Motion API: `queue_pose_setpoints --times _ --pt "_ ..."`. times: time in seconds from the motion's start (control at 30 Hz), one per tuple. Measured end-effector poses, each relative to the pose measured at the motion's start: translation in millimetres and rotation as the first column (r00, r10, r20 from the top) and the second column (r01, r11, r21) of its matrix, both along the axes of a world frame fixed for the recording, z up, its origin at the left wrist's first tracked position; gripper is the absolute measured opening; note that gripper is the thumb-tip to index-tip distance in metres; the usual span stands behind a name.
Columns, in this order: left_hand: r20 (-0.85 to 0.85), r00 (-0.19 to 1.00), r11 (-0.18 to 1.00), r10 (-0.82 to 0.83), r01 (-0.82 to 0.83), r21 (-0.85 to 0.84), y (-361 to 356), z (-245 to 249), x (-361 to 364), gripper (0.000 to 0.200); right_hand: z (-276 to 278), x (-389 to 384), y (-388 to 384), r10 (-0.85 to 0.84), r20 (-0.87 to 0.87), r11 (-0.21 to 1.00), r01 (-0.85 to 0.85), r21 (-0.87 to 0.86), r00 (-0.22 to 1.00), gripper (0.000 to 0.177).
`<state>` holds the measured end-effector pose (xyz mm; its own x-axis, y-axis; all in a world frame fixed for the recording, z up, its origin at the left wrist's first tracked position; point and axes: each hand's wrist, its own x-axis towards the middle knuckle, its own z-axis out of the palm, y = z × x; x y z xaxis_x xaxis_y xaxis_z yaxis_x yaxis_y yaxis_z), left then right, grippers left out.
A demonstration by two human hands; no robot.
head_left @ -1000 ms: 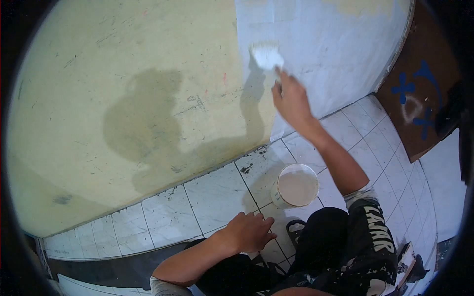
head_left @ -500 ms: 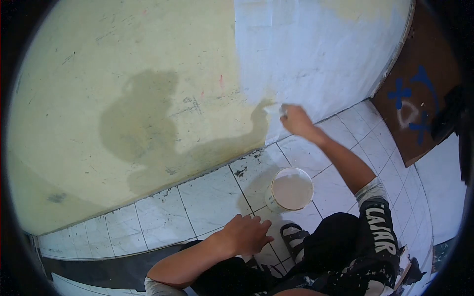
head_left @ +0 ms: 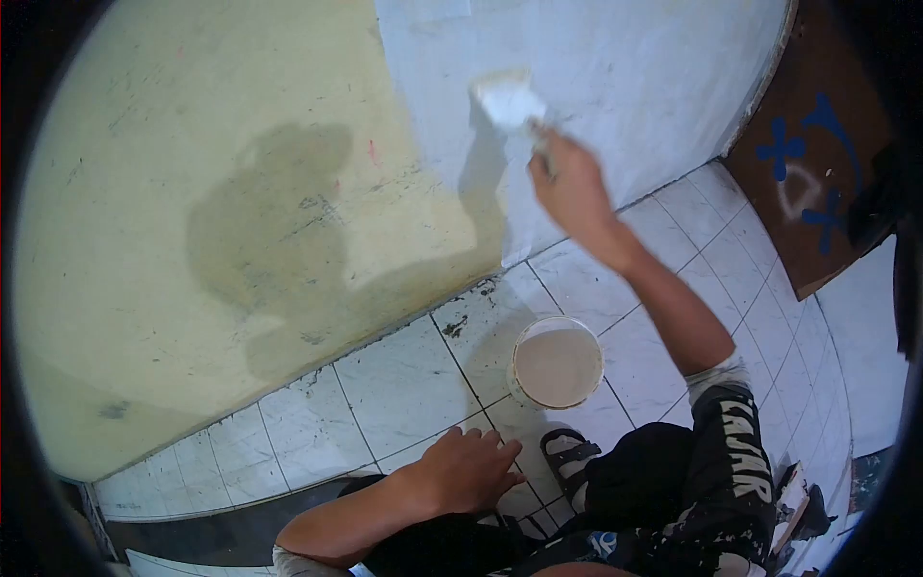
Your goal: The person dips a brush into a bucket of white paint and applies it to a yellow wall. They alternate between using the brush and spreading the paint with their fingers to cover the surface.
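Note:
My right hand (head_left: pixel 569 183) is closed around the handle of a wide paintbrush (head_left: pixel 510 102), whose pale, slightly blurred head is at the white-painted part of the wall (head_left: pixel 654 87). To the left the wall is yellow (head_left: pixel 163 192), with scuffs and small red marks. My left hand (head_left: pixel 473 469) hangs over my knee with its fingers loosely bent and apart, holding nothing. A round white bucket (head_left: pixel 558 363) of pale paint stands on the floor between my hands, near my sandalled foot.
White floor tiles (head_left: pixel 394 385) run along the foot of the wall. A brown board (head_left: pixel 803 192) with blue marks leans at the right. A dark strip (head_left: pixel 231 534) lies at the lower left. My shadow falls on the yellow wall.
My right hand has moved up and slightly left with the brush, from low near the floor to higher on the white area. The view has shifted a little; my left hand has stayed over my knee.

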<state>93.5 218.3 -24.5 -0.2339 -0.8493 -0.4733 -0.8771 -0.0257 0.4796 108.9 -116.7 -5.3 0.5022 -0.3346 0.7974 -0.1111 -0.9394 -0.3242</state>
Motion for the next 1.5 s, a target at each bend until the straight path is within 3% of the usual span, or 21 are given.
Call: queue_pose_setpoints --times 0.07,0.13,0.27,0.33,0.47,0.63,0.67,0.73,0.87,0.9,1.03,1.1,1.17,1.23,1.43,1.5 --pt "0.025 0.999 0.999 0.037 -0.038 0.015 -1.0 -0.4 -1.5 0.046 -58.6 2.8 3.6 0.002 -0.138 0.999 0.004 0.046 0.990 0.049" --pt "0.036 0.998 0.999 0.047 -0.047 0.007 -1.9 1.2 -1.3 0.046 -94.0 -7.0 8.7 0.017 -0.309 0.990 0.028 0.140 0.951 0.048" --pt "0.049 0.997 0.998 0.056 -0.056 0.001 -8.1 1.3 -7.6 0.045 -152.8 -22.6 3.9 0.101 -0.451 0.966 0.021 0.256 0.887 0.042" --pt "0.056 0.997 0.998 0.043 -0.045 0.032 -15.2 4.2 -9.3 0.046 -165.9 -26.8 3.2 0.144 -0.609 0.946 0.073 0.317 0.780 0.032" --pt "0.059 0.998 0.999 0.024 -0.026 0.024 -17.6 5.2 -14.6 0.046 -163.0 -29.5 -10.1 0.132 -0.673 0.940 0.124 0.319 0.728 0.025" --pt "0.063 0.998 1.000 0.023 -0.023 -0.008 -14.6 1.5 -14.6 0.047 -54.7 -17.9 -31.6 0.059 -0.458 0.940 0.105 0.324 0.887 0.015" --pt "0.072 0.997 1.000 0.024 -0.025 0.007 -14.7 1.5 -14.1 0.046 -41.3 -19.1 -35.1 0.027 -0.424 0.965 0.086 0.246 0.905 0.018" --pt "0.067 0.997 1.000 0.024 -0.025 0.006 -13.4 2.3 -13.4 0.047 -1.7 -26.9 -28.1 0.020 -0.346 0.960 0.079 0.269 0.938 0.020" --pt "0.070 0.997 1.000 0.023 -0.025 0.019 -13.0 0.2 -12.3 0.047 62.0 -41.4 -13.2 -0.014 -0.097 0.987 0.030 0.158 0.995 0.024" --pt "0.068 0.998 0.999 0.019 -0.021 0.028 -12.9 0.7 -11.3 0.047 68.0 -42.4 -10.4 0.001 0.011 0.990 -0.003 0.138 1.000 0.024" --pt "0.075 0.996 0.999 0.049 -0.050 0.016 -11.4 1.2 -9.0 0.047 31.7 -31.6 -14.0 -0.023 0.102 0.999 0.020 0.029 0.995 0.034" --pt "0.077 0.995 0.998 0.064 -0.063 -0.007 -9.3 -0.6 -8.3 0.046 -31.3 -16.7 -22.1 -0.034 -0.098 0.986 0.049 0.161 0.995 0.040" --pt "0.055 0.996 0.997 0.072 -0.069 -0.046 -8.4 -3.3 -7.8 0.047 -89.4 -14.0 -25.9 -0.015 -0.142 0.983 0.041 0.178 0.990 0.042" --pt "0.065 0.995 0.997 0.072 -0.072 0.006 -13.5 1.6 -7.9 0.046 -117.2 -28.4 -26.3 0.089 -0.292 0.948 0.009 0.318 0.952 0.038" --pt "0.083 0.994 0.996 0.067 -0.071 0.048 -12.6 5.8 -12.2 0.045 -138.5 -51.3 -30.3 0.137 -0.615 0.901 0.160 0.403 0.777 0.027" --pt "0.076 0.994 0.996 0.083 -0.086 0.035 -10.2 6.3 -12.5 0.045 -134.1 -45.5 -33.7 0.110 -0.596 0.918 0.149 0.367 0.795 0.028"
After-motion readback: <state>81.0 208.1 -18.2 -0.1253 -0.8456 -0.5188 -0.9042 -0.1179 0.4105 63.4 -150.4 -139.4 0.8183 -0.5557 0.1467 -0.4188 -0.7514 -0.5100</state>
